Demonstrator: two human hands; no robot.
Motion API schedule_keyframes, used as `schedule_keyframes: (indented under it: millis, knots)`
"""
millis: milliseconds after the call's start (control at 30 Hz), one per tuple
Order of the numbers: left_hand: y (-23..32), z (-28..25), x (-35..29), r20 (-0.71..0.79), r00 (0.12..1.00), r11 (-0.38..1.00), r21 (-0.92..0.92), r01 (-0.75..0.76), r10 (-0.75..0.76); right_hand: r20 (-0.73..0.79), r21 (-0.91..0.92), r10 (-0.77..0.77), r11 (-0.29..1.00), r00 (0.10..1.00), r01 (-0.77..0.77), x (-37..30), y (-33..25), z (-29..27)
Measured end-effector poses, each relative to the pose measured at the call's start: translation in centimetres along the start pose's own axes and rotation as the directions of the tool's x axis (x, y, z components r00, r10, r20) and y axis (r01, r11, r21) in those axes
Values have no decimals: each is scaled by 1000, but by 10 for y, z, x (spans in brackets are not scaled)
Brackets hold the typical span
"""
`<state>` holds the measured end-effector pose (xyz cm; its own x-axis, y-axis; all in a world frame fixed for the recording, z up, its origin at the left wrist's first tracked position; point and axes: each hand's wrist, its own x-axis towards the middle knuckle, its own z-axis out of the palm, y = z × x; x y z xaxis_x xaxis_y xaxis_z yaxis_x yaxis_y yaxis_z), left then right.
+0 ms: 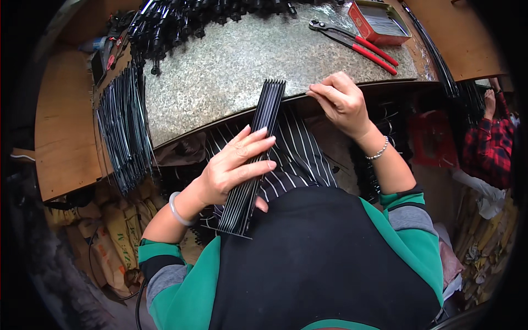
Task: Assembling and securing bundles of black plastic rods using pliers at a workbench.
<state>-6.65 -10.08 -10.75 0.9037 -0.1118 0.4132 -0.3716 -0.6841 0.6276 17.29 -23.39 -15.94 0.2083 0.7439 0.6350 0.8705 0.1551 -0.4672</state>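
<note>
A flat bundle of slim black metal ribs [268, 107], like umbrella ribs, slants from my lap up to the table's front edge. My left hand [234, 165] lies across its middle and grips it, fingers over the top. At the bundle's lower end a thin dark rod crosses the rib ends. To the right of the upper tips, my right hand [342, 102] is closed in a pinch on a thin pale wire [297, 87]. The wire runs left from my fingertips to the rib tips; whether it passes through them is too small to tell.
On the speckled tabletop [209, 82] lie red-handled pliers [360, 47], a red box [379, 22] of thin wires and a heap of black parts [192, 19]. Dark ribs [125, 129] hang off the left edge. Another person's checked sleeve [487, 148] shows at far right.
</note>
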Motion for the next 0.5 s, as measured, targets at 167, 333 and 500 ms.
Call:
schedule_keyframes:
  millis: [167, 333, 500]
  knots:
    - [-13, -4, -6, 77, 996, 995, 75, -58, 53, -88, -236, -11, 972, 996, -10, -11, -4, 9]
    - [-18, -8, -11, 119, 988, 990, 90, -109, 98, -133, -247, 5, 968, 991, -38, -19, -2, 20]
    - [-16, -13, -8, 128, 989, 994, 71, -88, 78, -155, -260, -11, 965, 988, -30, -21, 0, 22]
